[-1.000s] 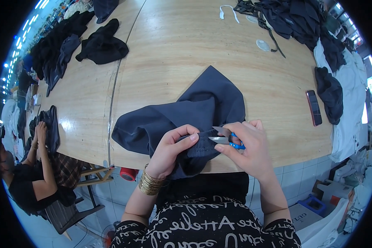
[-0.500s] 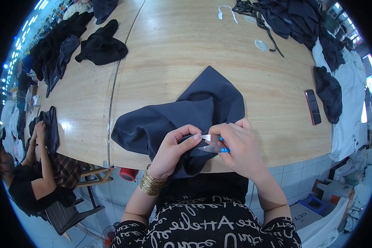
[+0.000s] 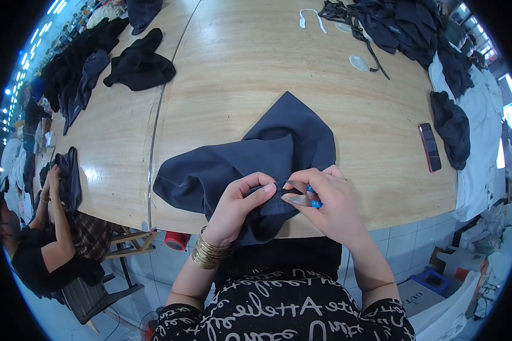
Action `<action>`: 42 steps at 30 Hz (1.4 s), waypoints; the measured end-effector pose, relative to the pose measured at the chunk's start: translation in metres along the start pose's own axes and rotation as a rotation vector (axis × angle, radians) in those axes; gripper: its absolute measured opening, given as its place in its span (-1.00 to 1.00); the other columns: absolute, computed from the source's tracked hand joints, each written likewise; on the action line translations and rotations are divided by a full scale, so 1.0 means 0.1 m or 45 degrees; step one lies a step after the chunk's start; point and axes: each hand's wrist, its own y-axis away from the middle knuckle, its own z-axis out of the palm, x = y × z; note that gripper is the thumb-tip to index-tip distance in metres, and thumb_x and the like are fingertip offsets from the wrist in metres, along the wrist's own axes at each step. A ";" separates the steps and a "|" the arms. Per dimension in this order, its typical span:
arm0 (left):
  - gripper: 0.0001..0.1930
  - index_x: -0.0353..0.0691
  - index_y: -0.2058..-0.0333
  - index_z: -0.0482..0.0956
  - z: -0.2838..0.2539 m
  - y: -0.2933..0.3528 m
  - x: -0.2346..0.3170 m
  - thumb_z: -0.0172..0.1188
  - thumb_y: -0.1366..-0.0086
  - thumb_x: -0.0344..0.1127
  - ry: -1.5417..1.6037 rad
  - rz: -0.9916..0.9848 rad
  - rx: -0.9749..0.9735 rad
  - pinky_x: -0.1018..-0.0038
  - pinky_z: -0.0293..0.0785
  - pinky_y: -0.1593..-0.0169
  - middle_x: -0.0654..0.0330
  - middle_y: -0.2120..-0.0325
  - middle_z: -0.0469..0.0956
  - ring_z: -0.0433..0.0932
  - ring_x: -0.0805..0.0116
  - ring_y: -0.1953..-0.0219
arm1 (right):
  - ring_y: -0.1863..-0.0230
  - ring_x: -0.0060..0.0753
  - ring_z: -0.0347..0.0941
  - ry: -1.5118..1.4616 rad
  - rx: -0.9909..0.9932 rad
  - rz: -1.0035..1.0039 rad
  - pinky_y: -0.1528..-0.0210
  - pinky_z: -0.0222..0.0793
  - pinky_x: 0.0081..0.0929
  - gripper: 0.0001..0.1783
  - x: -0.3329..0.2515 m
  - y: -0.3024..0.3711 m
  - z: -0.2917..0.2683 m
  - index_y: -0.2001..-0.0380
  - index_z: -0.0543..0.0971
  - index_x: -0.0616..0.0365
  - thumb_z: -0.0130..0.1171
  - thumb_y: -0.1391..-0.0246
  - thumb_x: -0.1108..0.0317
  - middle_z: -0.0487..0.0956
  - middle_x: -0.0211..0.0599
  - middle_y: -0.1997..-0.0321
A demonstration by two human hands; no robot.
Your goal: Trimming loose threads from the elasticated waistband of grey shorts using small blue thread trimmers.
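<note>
A dark navy garment (image 3: 239, 159) lies bunched on the wooden table, its near end gathered at the table's front edge. My left hand (image 3: 236, 204), with gold bangles on the wrist, pinches a stitched edge of this cloth between thumb and fingers. Just to its right, my right hand (image 3: 333, 199) is closed around small thread snips (image 3: 314, 203) with blue parts; their blades point left, close to the cloth. The right fingertips are at the same stitched edge, but whether they grip cloth there I cannot tell.
A phone (image 3: 430, 148) and a dark cloth piece (image 3: 451, 131) lie to the right. Dark garments are piled at the far right (image 3: 401, 25) and far left (image 3: 77, 59). A black cloth (image 3: 142, 61) lies near the table seam. A co-worker (image 3: 45, 238) sits at the left, handling dark cloth.
The white label between my fingers no longer shows. My right hand has turned slightly, and the snips have shifted a little right, with less of the blades visible. My left hand stays put.
</note>
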 end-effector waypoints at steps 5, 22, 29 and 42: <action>-0.88 -0.28 0.31 0.48 0.00 0.06 0.01 0.08 -0.25 -0.36 -0.138 0.047 -0.014 0.72 0.29 0.16 0.40 0.39 0.46 0.35 0.72 0.30 | 0.56 -0.49 0.38 0.129 -0.037 -0.146 0.35 0.09 -0.51 -0.74 -0.04 -0.03 0.01 0.39 0.41 0.06 0.18 0.23 0.53 0.42 -0.51 0.60; -0.89 -0.33 0.33 0.50 -0.04 0.02 -0.03 0.13 -0.16 -0.44 -0.269 0.049 -0.030 0.68 0.29 0.11 0.32 0.36 0.49 0.37 0.65 0.26 | 0.48 -0.44 0.43 0.094 -0.058 -0.045 0.34 0.08 -0.48 -0.68 0.00 0.00 0.01 0.33 0.39 0.09 0.18 0.24 0.57 0.48 -0.47 0.54; -0.90 -0.32 0.35 0.49 -0.01 0.04 -0.01 0.14 -0.14 -0.45 -0.406 0.166 -0.052 0.69 0.27 0.14 0.35 0.38 0.47 0.35 0.66 0.29 | 0.46 -0.44 0.44 0.222 -0.114 -0.098 0.34 0.07 -0.48 -0.68 0.01 0.03 0.02 0.33 0.38 0.10 0.19 0.22 0.55 0.48 -0.45 0.52; -0.88 -0.30 0.34 0.49 0.02 0.06 0.02 0.18 -0.16 -0.42 -0.317 0.192 0.092 0.71 0.31 0.18 0.39 0.40 0.47 0.36 0.70 0.30 | 0.46 -0.38 0.35 -0.304 0.073 0.214 0.33 0.20 -0.53 -0.82 0.03 0.05 0.00 0.33 0.39 0.15 0.10 0.05 0.53 0.45 -0.36 0.47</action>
